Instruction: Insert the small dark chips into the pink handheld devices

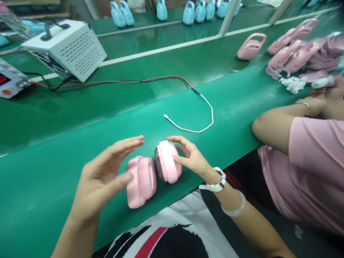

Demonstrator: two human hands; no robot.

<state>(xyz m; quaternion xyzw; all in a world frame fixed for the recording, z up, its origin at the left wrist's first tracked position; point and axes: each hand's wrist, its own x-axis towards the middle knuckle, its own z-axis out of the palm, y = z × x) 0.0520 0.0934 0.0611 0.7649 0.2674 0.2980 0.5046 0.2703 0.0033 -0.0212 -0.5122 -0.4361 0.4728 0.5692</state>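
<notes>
Two pink plastic gadgets lie side by side on the green bench near its front edge: one flat (141, 181), the other (167, 165) standing on its edge. My left hand (103, 175) hovers over the flat one with fingers stretched out, thumb almost on it. My right hand (189, 156), with a white watch on the wrist, has its fingers spread and touches the right side of the standing one. Neither hand grips anything.
A white charging cable (199, 123) with red and black leads runs back to a white ventilated box (67, 46) and a meter (9, 80) at the left. A co-worker in pink (309, 168) leans on the bench at the right, by several pink gadgets (290, 50). Blue gadgets (193, 11) stand far back.
</notes>
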